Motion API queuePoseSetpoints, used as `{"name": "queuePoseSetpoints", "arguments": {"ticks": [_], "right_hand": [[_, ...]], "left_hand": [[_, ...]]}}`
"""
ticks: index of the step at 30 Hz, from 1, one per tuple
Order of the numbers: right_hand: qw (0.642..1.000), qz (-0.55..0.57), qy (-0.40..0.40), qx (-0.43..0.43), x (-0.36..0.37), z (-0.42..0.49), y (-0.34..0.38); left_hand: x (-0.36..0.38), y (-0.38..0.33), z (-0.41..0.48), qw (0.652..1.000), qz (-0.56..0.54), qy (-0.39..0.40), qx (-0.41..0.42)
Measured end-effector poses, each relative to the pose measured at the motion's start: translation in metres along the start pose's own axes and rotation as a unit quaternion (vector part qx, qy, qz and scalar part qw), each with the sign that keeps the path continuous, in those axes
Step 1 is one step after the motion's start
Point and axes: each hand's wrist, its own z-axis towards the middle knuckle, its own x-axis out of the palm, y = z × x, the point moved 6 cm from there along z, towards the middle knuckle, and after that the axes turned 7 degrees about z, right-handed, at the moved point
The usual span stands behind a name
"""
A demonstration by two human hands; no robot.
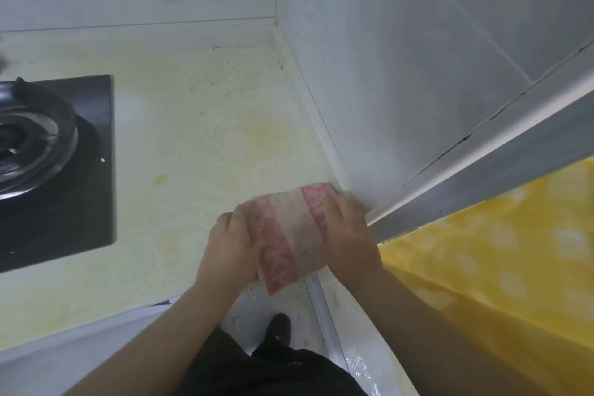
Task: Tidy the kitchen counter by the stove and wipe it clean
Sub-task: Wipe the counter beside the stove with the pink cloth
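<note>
At far left, stove (48, 145), set in stained counter (199, 112). Well right of stove, at counter's front edge: left hand (232, 246) gripping red-and-white cloth (291, 235) by its left side; right hand (348, 231) curled over its right side, against wall (385, 90).

Soft, even light fills your view, cool on the wall (385, 74), with only faint shadows. Your left hand (233, 244), right hand (348, 228) and the cloth (292, 235) are smeared by motion blur. The burner ring (48, 138) shows a dull glare, and lines bow near the edges.
</note>
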Motion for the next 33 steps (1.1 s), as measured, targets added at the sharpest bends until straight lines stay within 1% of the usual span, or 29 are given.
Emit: {"name": "queuePoseSetpoints", "arguments": {"ticks": [2,3,4,6,9,11,13,15,17,19,21,25,27,30,31,33], "right_hand": [[0.999,-0.005,0.039,-0.022,0.007,-0.006,-0.002],[0.998,-0.001,0.061,-0.033,0.010,-0.008,-0.002],[0.996,0.004,0.078,-0.041,0.013,-0.009,-0.001],[0.996,0.034,0.074,-0.047,0.015,-0.008,-0.002],[0.993,0.084,0.083,-0.024,0.014,-0.001,-0.003],[0.989,0.090,0.119,-0.010,0.015,0.005,-0.002],[0.979,0.078,0.187,-0.006,0.026,0.006,-0.003],[0.977,0.036,0.211,-0.008,0.034,0.004,-0.005],[0.979,0.011,0.204,0.013,0.038,0.003,-0.008],[0.983,0.004,0.185,0.008,0.040,0.003,-0.011],[0.976,-0.028,0.214,0.007,0.045,0.002,-0.016],[0.963,-0.060,0.259,0.040,0.044,0.011,-0.012],[0.961,-0.073,0.262,0.057,0.041,0.016,-0.006],[0.965,-0.094,0.244,0.027,0.040,0.018,0.008],[0.963,-0.093,0.252,0.016,0.041,0.017,0.011],[0.958,-0.067,0.278,0.022,0.045,0.014,0.009]], "left_hand": [[-0.008,-0.013,-0.009,0.988,0.108,-0.058,0.094],[-0.010,-0.021,-0.015,0.979,0.127,-0.077,0.137],[-0.007,-0.027,-0.019,0.973,0.130,-0.082,0.174],[0.005,-0.038,-0.022,0.969,0.133,-0.047,0.204],[0.030,-0.039,-0.014,0.973,0.159,0.026,0.166],[0.041,-0.040,-0.012,0.966,0.203,0.056,0.149],[0.045,-0.041,-0.011,0.961,0.228,0.059,0.146],[0.046,-0.042,-0.009,0.959,0.230,0.057,0.153],[0.051,-0.037,-0.007,0.957,0.234,0.051,0.163],[0.056,-0.035,-0.005,0.957,0.227,0.060,0.171],[0.056,-0.038,-0.003,0.956,0.219,0.087,0.172],[0.053,-0.039,0.012,0.953,0.231,0.086,0.177],[0.052,-0.039,0.016,0.957,0.218,0.084,0.174],[0.048,-0.036,0.016,0.957,0.224,0.070,0.168],[0.046,-0.036,0.015,0.958,0.223,0.068,0.164],[0.043,-0.037,0.011,0.960,0.211,0.085,0.161]]}}
